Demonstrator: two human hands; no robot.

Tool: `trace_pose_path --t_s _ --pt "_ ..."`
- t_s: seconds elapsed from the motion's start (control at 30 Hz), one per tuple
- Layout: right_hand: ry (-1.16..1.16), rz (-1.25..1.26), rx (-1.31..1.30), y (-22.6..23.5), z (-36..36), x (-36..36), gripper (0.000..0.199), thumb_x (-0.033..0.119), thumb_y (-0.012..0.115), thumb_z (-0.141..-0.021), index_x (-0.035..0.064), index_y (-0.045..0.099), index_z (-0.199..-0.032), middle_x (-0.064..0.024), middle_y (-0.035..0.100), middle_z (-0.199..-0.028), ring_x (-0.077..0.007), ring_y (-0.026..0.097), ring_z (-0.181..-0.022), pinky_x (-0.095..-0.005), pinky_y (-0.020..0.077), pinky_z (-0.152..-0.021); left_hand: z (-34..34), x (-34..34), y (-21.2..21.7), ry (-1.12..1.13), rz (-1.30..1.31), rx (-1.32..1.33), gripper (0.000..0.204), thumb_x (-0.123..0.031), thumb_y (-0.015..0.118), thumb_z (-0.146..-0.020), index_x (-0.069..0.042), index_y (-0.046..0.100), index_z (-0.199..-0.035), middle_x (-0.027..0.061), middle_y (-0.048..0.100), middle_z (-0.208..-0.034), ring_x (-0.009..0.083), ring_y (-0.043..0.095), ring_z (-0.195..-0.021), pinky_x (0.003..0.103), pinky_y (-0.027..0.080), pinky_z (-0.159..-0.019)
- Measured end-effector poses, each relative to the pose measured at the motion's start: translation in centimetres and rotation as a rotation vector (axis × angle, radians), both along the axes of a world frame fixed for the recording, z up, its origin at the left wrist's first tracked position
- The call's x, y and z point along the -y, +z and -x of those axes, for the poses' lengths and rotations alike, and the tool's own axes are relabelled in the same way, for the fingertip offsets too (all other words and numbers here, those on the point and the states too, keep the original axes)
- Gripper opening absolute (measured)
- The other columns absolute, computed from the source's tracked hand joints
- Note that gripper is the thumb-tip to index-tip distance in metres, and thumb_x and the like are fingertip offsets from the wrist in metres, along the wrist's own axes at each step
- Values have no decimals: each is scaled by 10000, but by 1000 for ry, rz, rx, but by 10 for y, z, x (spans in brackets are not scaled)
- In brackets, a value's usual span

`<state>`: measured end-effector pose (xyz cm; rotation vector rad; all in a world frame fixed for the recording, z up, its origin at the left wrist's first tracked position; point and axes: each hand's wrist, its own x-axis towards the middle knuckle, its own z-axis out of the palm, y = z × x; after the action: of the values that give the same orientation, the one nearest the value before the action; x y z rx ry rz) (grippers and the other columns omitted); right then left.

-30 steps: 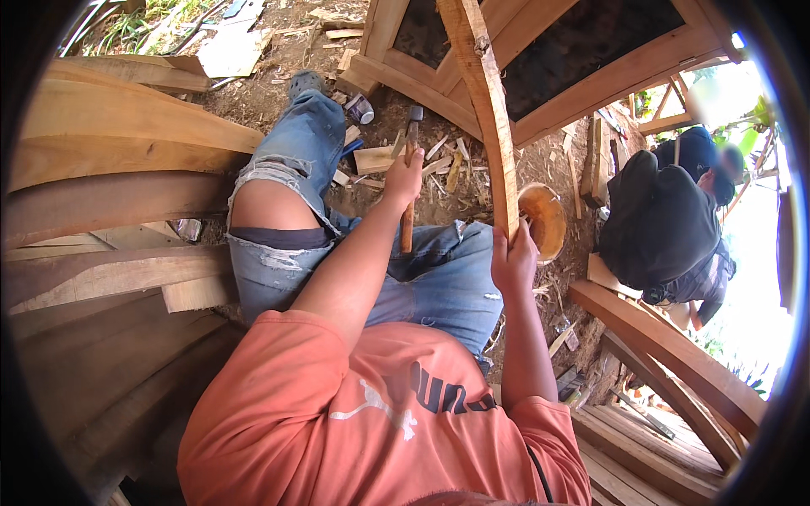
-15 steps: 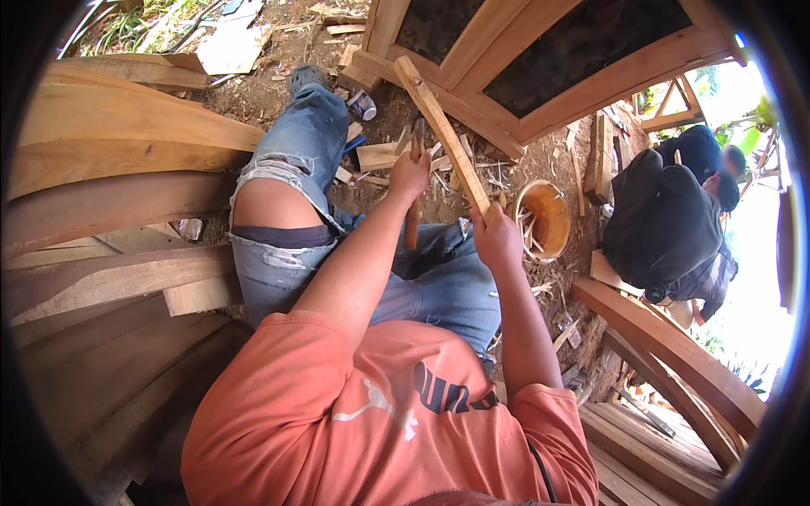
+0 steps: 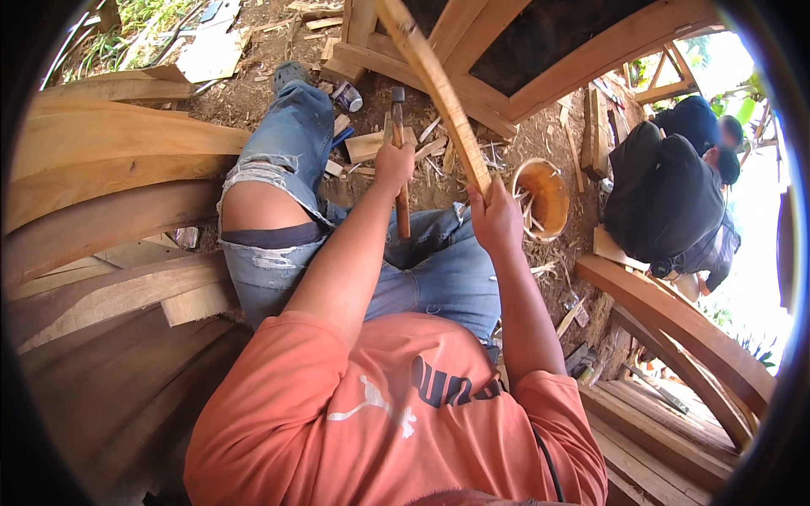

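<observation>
My left hand (image 3: 395, 165) is closed round the wooden handle of a hammer (image 3: 402, 215), whose dark metal head points away from me. A second thin piece shows along the hammer above my fingers, too small to make out. In my right hand (image 3: 496, 221) I grip the near end of a long, narrow wooden strip (image 3: 443, 94). The strip slants up and to the left, its far end running out of the top of the picture. Just right of that hand stands a round tub (image 3: 553, 202) with light wood slivers in it.
Stacked boards (image 3: 126, 139) crowd my left side. Ahead, a wooden panelled frame (image 3: 557, 84) leans over ground strewn with offcuts and chips. A white cup-like container (image 3: 347, 96) lies near my foot. At right, another person (image 3: 666, 194) crouches behind curved timbers (image 3: 675, 316).
The wooden strip's far end has risen out of the top of the picture. The hammer has moved slightly left, and its head now shows more plainly.
</observation>
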<state>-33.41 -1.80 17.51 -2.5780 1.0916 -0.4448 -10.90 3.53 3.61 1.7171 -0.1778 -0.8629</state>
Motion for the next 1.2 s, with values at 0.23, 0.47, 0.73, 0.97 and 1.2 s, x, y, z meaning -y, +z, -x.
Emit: trace_pose_path --t_s 0.23,0.47,0.73,0.97,1.2 --pt "10 -80 -86 -5 5 15 406 409 691 -1063 28 590 -962 -236 706 -832 -482 703 -809 -578 533 -726 0 6 -8 67 127 -59 269 -244 617 -994 23 614 -958 102 616 -684 237 604 -481 408 539 -459" --pt "7 -105 42 3 1 10 395 406 694 -1058 26 602 -1003 -236 714 -833 -479 718 -835 -579 541 -742 -10 7 -24 -1 80 -98 250 -244 608 -995 -1 594 -937 96 601 -677 228 589 -468 409 521 -450" --pt "24 -138 31 -3 -10 -5 413 420 675 -1067 13 619 -1027 -258 719 -862 -492 714 -861 -597 542 -768 -8 -2 -31 37 60 -68 244 -242 622 -992 1 617 -967 106 630 -695 240 616 -481 396 536 -474" --pt "-17 -149 -62 4 -16 8 426 437 695 -1054 29 602 -976 -239 717 -850 -479 712 -844 -587 540 -765 2 5 -8 81 98 -93 255 -217 622 -987 -39 585 -808 58 549 -620 191 539 -460 367 486 -457" --pt "37 -93 -181 -18 -14 10 428 449 683 -1057 36 607 -980 -245 723 -843 -478 724 -850 -575 548 -758 5 7 -1 69 115 -50 256 -224 639 -970 -25 598 -814 65 563 -628 212 550 -461 395 510 -475"
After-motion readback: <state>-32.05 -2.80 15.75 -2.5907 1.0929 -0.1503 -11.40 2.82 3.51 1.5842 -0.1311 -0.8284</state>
